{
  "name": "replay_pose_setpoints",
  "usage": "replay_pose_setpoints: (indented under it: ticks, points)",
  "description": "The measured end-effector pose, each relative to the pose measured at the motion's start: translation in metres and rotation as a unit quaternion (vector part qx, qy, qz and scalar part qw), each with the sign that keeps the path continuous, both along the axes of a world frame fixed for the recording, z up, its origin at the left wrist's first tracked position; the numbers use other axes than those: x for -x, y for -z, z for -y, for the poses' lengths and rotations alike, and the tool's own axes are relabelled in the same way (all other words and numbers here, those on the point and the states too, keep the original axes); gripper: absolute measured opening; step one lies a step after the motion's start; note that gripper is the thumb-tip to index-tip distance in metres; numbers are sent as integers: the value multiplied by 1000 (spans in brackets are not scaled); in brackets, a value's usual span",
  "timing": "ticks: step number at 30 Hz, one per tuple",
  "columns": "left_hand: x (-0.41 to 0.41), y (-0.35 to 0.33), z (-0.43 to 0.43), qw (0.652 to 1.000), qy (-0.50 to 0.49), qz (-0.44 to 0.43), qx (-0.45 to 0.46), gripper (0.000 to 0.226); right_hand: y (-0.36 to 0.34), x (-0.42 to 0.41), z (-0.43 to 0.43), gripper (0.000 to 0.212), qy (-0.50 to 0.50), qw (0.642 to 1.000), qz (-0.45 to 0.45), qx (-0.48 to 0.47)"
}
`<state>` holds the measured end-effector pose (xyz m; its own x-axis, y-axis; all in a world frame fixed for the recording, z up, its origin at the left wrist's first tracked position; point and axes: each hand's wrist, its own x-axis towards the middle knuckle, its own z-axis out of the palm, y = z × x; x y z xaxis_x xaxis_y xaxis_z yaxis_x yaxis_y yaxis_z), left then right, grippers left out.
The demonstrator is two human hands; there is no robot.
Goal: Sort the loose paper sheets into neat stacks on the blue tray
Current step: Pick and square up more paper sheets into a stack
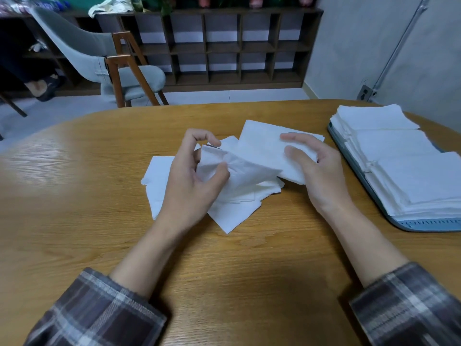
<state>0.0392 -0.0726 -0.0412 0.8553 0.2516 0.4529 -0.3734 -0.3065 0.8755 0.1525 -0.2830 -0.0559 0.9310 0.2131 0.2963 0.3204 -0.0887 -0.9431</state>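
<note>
Nearest you, between your plaid sleeves (104, 310), the wooden surface (224, 283) lay bare, which gave both forearms free room to slide. Just beyond, your left hand (197, 176) pinched the crumpled end of a paper sheet (252, 163) between thumb and fingers. Your right hand (314, 168) gripped its flatter end, thumb on top, over the loose pile (232, 213) fanned out on the surface. You would have done well to ease the left grip, draw the sheet flat and square its corners before carrying it right. The blue tray (424, 224) lay well apart to your right, its far corner near the surface's curved edge. White stacks (399, 156) nearly covered it, so a low approach risked catching the rim. Farther off, the grey chair (99, 63) and cubby shelf (224, 46) stood clear of the surface.
</note>
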Motion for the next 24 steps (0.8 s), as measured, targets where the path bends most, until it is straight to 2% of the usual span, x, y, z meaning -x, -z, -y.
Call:
replay_pose_setpoints:
  ticks: [1,3,5,8,11,14,19,24]
  points:
    - [1,-1,0,1000,-1,3,17,32,-1,2,-1,20,-35,999,-20,-25]
    - [1,-3,0,998,-4,-6,55,31,-3,6,-5,36,-117,985,-87,-90]
    - [0,-2,0,996,-5,-18,90,33,-3,10,-8,38,-162,977,-103,-89]
    - [-5,5,-2,997,-23,-30,73,34,0,13,-11,11,-131,989,-64,-26]
    - [-11,10,-7,998,-17,-52,-12,20,4,10,-9,13,-95,992,-76,-32]
    - [-12,9,-9,996,0,-87,-18,13,0,10,-9,23,-122,987,-96,-51]
    - [-11,9,-5,993,-7,-113,33,17,-2,13,-9,59,-179,976,-97,-73]
    - [-11,10,-1,990,2,-134,42,18,-3,15,-10,65,-184,979,-75,-37]
